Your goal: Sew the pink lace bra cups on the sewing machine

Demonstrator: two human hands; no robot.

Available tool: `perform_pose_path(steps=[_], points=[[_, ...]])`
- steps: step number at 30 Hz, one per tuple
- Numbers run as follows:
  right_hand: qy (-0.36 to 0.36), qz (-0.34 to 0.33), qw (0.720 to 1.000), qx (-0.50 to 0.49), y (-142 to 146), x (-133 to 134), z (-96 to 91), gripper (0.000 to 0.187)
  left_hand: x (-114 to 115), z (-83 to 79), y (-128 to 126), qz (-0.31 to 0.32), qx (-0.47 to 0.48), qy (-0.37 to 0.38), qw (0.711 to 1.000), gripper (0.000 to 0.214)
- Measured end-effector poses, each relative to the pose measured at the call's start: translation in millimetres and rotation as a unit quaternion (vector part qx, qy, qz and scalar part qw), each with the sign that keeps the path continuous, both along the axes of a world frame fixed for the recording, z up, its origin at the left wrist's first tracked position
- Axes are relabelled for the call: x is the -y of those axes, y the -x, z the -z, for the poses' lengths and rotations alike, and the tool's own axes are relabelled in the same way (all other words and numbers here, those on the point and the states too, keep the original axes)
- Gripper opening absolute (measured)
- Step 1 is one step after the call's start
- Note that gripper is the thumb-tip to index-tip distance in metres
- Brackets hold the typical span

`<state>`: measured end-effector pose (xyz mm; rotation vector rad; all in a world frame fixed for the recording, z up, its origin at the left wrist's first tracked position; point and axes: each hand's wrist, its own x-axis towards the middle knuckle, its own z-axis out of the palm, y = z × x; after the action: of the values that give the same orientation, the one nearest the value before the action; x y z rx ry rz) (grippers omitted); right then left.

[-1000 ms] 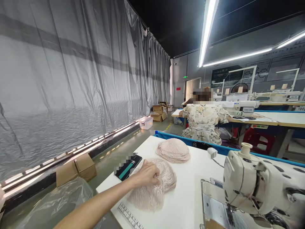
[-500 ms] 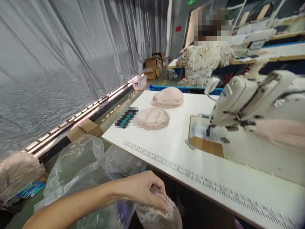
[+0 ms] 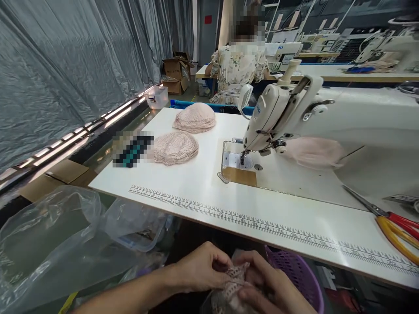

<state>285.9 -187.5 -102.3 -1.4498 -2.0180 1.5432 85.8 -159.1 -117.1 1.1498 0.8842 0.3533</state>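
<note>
Below the table's front edge, my left hand pinches a piece of pale pink lace fabric between thumb and fingers. My right hand grips the same lace from the other side, its fingers closed around it. The lace is bunched between both hands, and its lower part runs out of view. On the white table above lie two stacks of pale pink lace pieces, a nearer stack and a farther stack.
A sewing machine stands on the table, with pink fabric under its arm. Scissors lie at right. Below are a purple basket and plastic bags. A person sits ahead.
The view has swung to the right. My right hand has come into view and now holds the lace together with my left hand. The scissors and purple basket have appeared.
</note>
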Motion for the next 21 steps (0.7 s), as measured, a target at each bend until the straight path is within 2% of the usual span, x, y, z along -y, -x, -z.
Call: perform_pose_path(steps=[4, 10, 13, 17, 19, 21], points=[[0.005, 0.036, 0.999, 0.020, 1.6, -1.3, 4.3, 0.032, -6.6, -4.4, 6.6, 0.036, -0.006, -0.013, 0.999, 0.016], [0.029, 0.010, 1.000, 0.002, 4.1, -9.4, 5.1, 0.020, -11.9, -8.4, 10.5, 0.062, -0.026, -0.064, 0.996, 0.017], [0.023, 0.016, 1.000, -0.004, 7.7, -12.9, 5.1, 0.020, -12.5, -11.9, 14.2, 0.081, -0.049, -0.097, 0.991, 0.039], [0.051, 0.021, 0.998, -0.040, 10.7, -16.3, 3.9, 0.021, -12.8, -15.8, 20.1, 0.091, -0.071, -0.108, 0.987, 0.070], [0.062, 0.019, 0.996, -0.054, 10.2, -17.4, 4.2, 0.020, -11.7, -15.5, 22.0, 0.098, -0.081, -0.105, 0.986, 0.069], [0.059, 0.018, 0.996, -0.057, 9.1, -17.5, 5.7, 0.018, -9.1, -14.1, 22.7, 0.103, -0.109, -0.116, 0.982, 0.060]])
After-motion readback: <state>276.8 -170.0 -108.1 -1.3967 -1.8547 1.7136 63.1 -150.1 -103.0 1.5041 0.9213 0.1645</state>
